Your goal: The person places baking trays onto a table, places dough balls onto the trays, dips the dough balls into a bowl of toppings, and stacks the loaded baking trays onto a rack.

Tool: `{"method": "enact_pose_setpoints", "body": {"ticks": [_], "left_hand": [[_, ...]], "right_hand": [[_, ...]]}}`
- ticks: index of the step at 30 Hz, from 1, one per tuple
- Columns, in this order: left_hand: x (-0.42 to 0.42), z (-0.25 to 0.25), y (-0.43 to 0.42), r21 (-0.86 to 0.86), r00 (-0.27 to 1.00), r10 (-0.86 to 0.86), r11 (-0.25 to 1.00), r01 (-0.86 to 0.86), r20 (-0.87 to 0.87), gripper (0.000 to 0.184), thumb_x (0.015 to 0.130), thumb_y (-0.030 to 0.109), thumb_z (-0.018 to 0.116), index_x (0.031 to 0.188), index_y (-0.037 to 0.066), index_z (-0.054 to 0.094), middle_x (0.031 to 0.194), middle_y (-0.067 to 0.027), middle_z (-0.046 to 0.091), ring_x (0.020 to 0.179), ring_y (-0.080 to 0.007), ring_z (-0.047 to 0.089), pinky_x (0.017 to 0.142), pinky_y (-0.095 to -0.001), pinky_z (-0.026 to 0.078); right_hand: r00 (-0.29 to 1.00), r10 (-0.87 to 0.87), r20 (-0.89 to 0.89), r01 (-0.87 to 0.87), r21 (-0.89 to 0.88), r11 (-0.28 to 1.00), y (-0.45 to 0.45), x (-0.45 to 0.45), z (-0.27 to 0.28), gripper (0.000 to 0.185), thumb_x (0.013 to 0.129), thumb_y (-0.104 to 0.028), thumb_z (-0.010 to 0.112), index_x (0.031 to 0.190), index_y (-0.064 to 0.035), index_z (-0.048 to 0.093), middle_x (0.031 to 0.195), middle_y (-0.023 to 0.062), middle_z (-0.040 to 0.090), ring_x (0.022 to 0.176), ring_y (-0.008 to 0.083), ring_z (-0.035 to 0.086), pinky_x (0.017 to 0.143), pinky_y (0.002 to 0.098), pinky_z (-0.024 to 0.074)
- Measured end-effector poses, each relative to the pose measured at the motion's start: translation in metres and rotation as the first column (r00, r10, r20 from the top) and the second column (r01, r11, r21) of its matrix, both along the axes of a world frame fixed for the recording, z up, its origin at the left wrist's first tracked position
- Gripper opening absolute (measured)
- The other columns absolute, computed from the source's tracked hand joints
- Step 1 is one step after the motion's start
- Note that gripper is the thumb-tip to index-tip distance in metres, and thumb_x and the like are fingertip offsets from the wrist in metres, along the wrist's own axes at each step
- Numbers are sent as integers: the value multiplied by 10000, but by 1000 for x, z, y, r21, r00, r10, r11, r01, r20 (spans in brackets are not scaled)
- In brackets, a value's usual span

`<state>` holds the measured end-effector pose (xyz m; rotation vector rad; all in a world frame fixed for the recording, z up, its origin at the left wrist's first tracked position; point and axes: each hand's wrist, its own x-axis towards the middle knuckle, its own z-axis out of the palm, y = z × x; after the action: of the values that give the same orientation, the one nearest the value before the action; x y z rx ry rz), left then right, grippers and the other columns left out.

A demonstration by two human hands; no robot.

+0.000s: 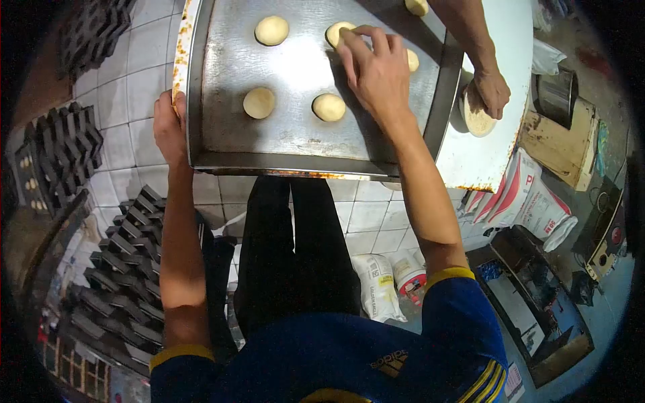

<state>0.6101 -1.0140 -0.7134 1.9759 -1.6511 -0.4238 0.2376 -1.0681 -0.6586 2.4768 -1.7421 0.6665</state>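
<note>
A metal baking tray (pixel 282 153) bears several pale, round dough balls, among them one at the upper left (pixel 271 30), one at the lower left (pixel 259 103) and one at the lower middle (pixel 329 107). My right hand (pixel 381 70) reaches over the tray, fingers bent and closed on a dough ball (pixel 336 31) near the top middle. Behind that hand, another dough ball (pixel 412 60) is partly hidden. My left hand (pixel 169 126) is closed around the tray's left side, where the rusty table edge also runs; its fingertips are partly hidden.
Another person's hand (pixel 492 93) dips into a bowl of pale crumbs or powder (pixel 478 122) on the white table (pixel 470 158). Stacked dark baking moulds (pixel 127 269) stand on the left. Sacks (pixel 527 201) lie at right; a sack (pixel 377 287) and a bucket (pixel 407 274) stand below.
</note>
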Motion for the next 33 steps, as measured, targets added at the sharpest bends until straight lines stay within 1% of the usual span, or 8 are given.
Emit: {"method": "enact_pose_setpoints", "body": {"ticks": [5, 10, 15, 22, 24, 28, 32, 33], "left_hand": [[-1, 2, 0, 66, 999, 38, 997, -37, -12, 330, 1143, 335, 507, 1164, 38, 649, 1056, -192, 654, 929, -416, 644, 817, -487, 498], [12, -10, 1, 75, 999, 19, 997, -17, -27, 365, 1142, 359, 499, 1162, 25, 645, 1048, -205, 650, 929, -416, 644, 825, -489, 501], [-1, -1, 0, 2, 988, -22, 1000, 22, -156, 365, 1146, 329, 492, 1122, 0, 647, 995, -216, 649, 904, -421, 640, 827, -482, 502], [4, -4, 2, -10, 995, -98, 995, 98, -20, 293, 1087, 261, 576, 1226, 10, 636, 1006, -155, 656, 923, -301, 666, 826, -403, 516], [1, -3, 3, 5, 989, -74, 997, 76, -127, 322, 1149, 298, 484, 1157, 13, 635, 984, -224, 660, 920, -422, 651, 816, -506, 496], [15, -25, 4, -29, 998, -60, 998, 59, -8, 330, 1144, 319, 493, 1167, 27, 645, 1006, -229, 669, 942, -436, 655, 813, -516, 499], [-1, -1, 0, 159, 994, 113, 981, -112, 4, 308, 1125, 310, 539, 1175, 26, 648, 1040, -223, 668, 952, -454, 644, 814, -509, 505], [3, -2, 0, 156, 992, 129, 979, -128, 10, 308, 1125, 310, 539, 1175, 26, 648, 1040, -223, 668, 952, -454, 644, 814, -509, 505]], "right_hand": [[993, 0, 117, -27, 228, 973, 15, -11, 3, 434, 1028, -235, 695, 1441, -112, 647, 1329, 99, 643, 1112, 342, 589, 1041, 477, 461], [818, -345, 460, 261, 237, 936, 41, -62, 66, 262, 1021, -134, 719, 1264, -44, 757, 1152, 143, 725, 996, 237, 699, 860, 342, 551], [694, -719, -44, 717, 136, 684, 94, -204, 81, 227, 997, -275, 742, 1122, -105, 828, 1095, 87, 791, 923, 289, 687, 839, 415, 546], [699, -596, -396, 686, 136, 714, 81, -252, 54, 258, 970, -380, 743, 1085, -171, 842, 1037, 109, 809, 945, 363, 748, 819, 446, 580], [695, -617, -370, 699, 144, 701, 82, -260, 45, 250, 968, -371, 746, 1060, -158, 840, 1003, 133, 797, 931, 385, 729, 815, 477, 575], [648, -621, -442, 735, 149, 661, 77, -262, 37, 254, 955, -374, 740, 1042, -155, 833, 972, 177, 791, 931, 402, 758, 840, 500, 595], [656, -752, 57, 656, 450, 606, 80, -260, 58, 457, 994, -407, 754, 1200, -2, 797, 932, 172, 803, 881, 203, 761, 788, 348, 579], [601, -704, 377, 494, 517, 699, 86, -279, 46, 499, 995, -371, 780, 1260, 52, 757, 1062, 144, 795, 966, 193, 734, 848, 349, 569]]}}
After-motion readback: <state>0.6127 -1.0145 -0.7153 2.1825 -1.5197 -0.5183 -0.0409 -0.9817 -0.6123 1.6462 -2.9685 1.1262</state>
